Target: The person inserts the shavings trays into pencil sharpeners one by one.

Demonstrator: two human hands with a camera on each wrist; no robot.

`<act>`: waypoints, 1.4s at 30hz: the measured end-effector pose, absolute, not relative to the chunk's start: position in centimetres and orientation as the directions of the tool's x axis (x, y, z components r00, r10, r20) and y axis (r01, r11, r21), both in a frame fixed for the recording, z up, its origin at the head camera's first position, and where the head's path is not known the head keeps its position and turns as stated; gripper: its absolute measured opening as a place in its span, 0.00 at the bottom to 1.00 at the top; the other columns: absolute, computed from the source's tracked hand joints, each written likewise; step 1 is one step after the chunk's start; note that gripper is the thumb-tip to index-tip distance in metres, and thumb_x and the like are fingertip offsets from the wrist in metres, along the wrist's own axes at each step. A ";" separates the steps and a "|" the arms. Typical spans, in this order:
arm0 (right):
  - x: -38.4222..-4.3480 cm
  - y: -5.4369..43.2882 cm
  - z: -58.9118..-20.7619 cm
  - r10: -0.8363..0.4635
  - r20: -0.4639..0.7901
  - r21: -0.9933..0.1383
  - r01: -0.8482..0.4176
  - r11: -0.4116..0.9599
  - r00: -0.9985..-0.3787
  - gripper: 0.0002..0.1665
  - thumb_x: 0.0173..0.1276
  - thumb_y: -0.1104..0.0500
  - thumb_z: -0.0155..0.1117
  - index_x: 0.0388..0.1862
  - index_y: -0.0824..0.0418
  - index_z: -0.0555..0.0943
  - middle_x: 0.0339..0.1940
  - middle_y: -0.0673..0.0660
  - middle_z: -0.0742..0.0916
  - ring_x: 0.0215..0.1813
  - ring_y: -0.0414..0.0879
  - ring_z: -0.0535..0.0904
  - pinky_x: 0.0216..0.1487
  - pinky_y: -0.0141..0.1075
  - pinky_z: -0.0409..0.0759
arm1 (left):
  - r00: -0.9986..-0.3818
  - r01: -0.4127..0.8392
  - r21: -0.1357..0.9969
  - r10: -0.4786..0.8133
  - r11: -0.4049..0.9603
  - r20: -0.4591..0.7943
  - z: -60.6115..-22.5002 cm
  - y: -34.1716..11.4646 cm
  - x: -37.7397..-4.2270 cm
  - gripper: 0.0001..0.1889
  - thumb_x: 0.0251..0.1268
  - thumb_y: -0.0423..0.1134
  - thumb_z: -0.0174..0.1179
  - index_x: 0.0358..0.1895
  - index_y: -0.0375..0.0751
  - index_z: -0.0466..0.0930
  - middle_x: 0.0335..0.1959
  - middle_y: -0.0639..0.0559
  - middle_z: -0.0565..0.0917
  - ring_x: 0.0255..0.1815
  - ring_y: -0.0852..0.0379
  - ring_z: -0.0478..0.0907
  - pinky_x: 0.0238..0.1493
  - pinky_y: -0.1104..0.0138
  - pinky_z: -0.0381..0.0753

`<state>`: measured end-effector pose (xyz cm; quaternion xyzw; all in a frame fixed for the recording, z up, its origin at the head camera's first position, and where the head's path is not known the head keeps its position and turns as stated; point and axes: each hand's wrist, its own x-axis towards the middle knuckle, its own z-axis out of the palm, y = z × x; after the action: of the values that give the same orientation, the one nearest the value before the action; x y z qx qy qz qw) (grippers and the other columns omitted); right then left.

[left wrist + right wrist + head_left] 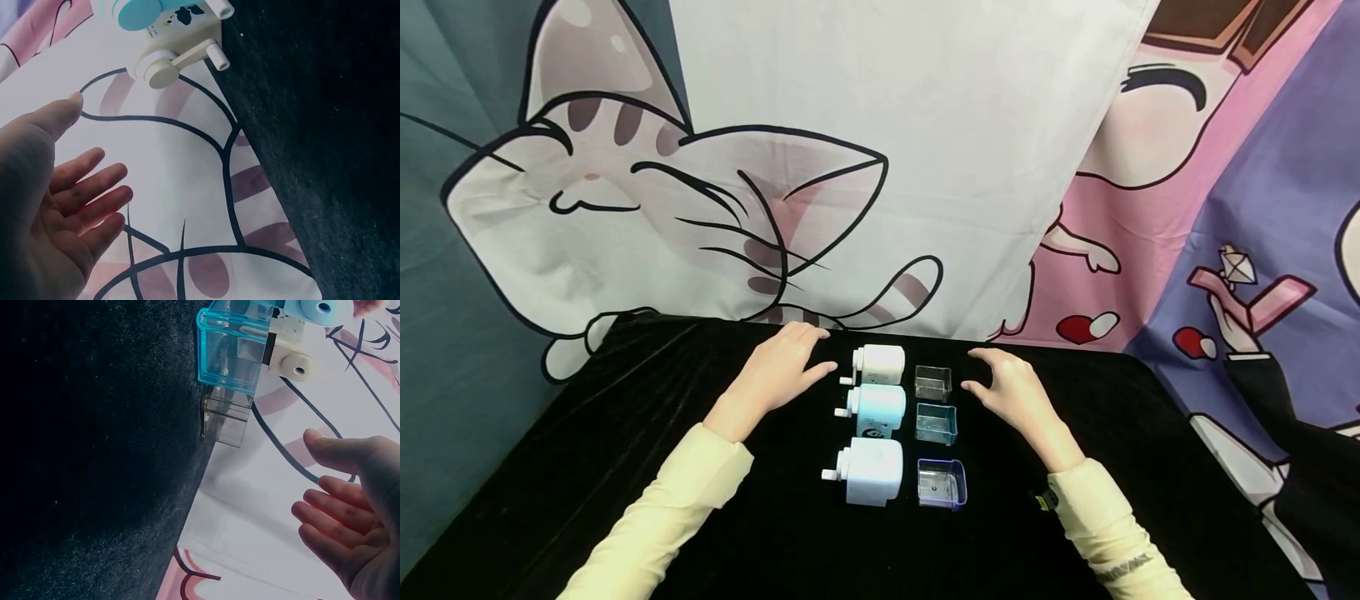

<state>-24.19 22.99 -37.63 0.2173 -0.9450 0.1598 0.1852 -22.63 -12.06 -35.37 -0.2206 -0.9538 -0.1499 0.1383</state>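
Observation:
Three crank pencil sharpeners stand in a column on the black cloth: a white one point(882, 364) at the back, a blue one point(880, 405) in the middle and a pale blue one point(876, 471) nearest me. Their crank handles point left. Beside each, on its right, sits a clear drawer: a smoky one point(932, 382), a blue-tinted one point(936, 423) and a purple-rimmed one point(942, 483). My left hand point(781, 368), fingers apart and holding nothing, hovers left of the white sharpener. Holding nothing either, my right hand point(1013, 390) is right of the smoky drawer, thumb and fingers spread.
Black velvety cloth point(760, 533) covers the table. Behind its far edge hangs a printed cloth point(970, 167) with a cartoon cat and figures. A small dark object with a yellow mark point(1045, 500) shows at my right sleeve.

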 end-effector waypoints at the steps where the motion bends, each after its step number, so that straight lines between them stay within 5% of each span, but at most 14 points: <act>1: -24.2 22.9 -37.6 -0.353 0.421 -0.219 -0.471 0.854 -0.836 0.28 0.53 0.56 0.76 0.52 0.66 0.80 0.49 0.64 0.86 0.51 0.57 0.83 0.52 0.50 0.79 | -0.864 0.465 0.224 0.384 0.856 0.326 -35.3 -11.9 -22.7 0.27 0.66 0.53 0.58 0.60 0.36 0.74 0.57 0.44 0.78 0.63 0.48 0.71 0.60 0.54 0.74; 42: -26.0 21.2 -38.8 -0.427 0.351 -0.248 -0.523 0.816 -0.833 0.31 0.53 0.54 0.76 0.53 0.66 0.80 0.51 0.62 0.86 0.53 0.55 0.82 0.54 0.48 0.79 | -0.825 0.560 0.254 0.501 0.789 0.262 -38.2 -8.6 -26.6 0.26 0.67 0.54 0.57 0.61 0.41 0.73 0.59 0.47 0.77 0.63 0.52 0.71 0.61 0.57 0.74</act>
<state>-25.95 21.23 -38.84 0.2520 -0.9423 0.1692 0.1411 -26.62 -8.65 -38.22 -0.2819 -0.9413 -0.1620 0.0909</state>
